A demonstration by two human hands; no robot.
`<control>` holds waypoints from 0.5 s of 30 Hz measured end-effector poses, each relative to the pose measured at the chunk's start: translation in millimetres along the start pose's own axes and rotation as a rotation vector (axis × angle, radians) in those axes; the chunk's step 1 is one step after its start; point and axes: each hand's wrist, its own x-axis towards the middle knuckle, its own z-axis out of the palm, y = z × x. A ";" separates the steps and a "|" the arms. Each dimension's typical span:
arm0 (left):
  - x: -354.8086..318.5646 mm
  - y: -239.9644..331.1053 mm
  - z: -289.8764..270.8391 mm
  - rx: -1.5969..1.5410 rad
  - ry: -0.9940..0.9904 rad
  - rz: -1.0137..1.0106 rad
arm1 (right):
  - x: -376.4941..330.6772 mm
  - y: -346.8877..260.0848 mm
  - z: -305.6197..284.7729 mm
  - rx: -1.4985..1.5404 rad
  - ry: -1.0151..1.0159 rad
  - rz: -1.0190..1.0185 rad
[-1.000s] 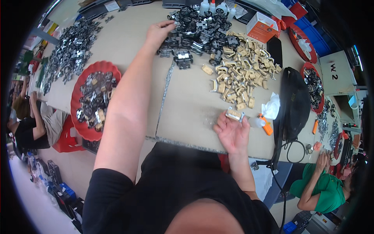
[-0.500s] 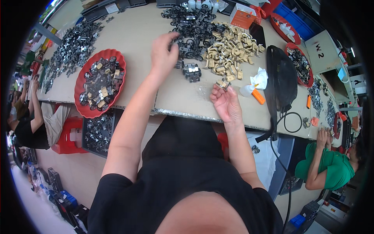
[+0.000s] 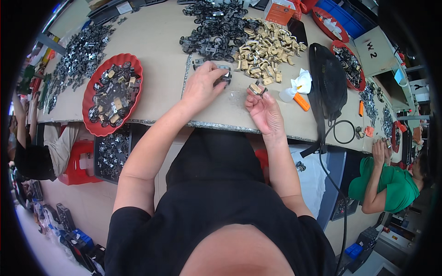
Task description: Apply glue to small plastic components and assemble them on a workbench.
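Observation:
My left hand [image 3: 201, 89] is bent over a black wheeled toy-car chassis [image 3: 226, 77] on the table, thumb and fingers closed around its sides. Another dark chassis part [image 3: 199, 63] lies just beyond its knuckles. To the right, my right hand [image 3: 265, 114] is turned palm up and pinches a small gold-and-black toy-car part [image 3: 256, 89] between thumb and fingertips. Beyond both hands spreads a heap of black wheeled chassis [image 3: 214, 34]. A pile of gold car-body pieces [image 3: 267, 50] adjoins it on the right.
A red scalloped tray [image 3: 86, 99] of assembled pieces is at left, by a heap of dark parts [image 3: 83, 55]. An orange-handled tool [image 3: 301, 102], white tissue [image 3: 301, 83] and black bag [image 3: 329, 83] lie right. A co-worker in green [image 3: 386, 184] sits far right.
My left hand has come nearer from the edge of the black heap and closed on the chassis. My right hand still holds the gold-and-black part, now turned a little. The whole view has shifted slightly.

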 end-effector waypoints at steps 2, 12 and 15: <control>-1.0 -18.4 -2.3 -0.076 0.060 0.155 | -0.9 -1.0 3.3 -0.009 0.004 0.017; -20.7 -15.7 -2.0 -0.187 0.146 -0.132 | -0.1 -1.7 5.8 -0.022 -0.025 0.019; -17.2 -19.8 5.5 -0.132 0.203 -0.036 | 0.0 -1.9 5.8 -0.032 -0.036 0.019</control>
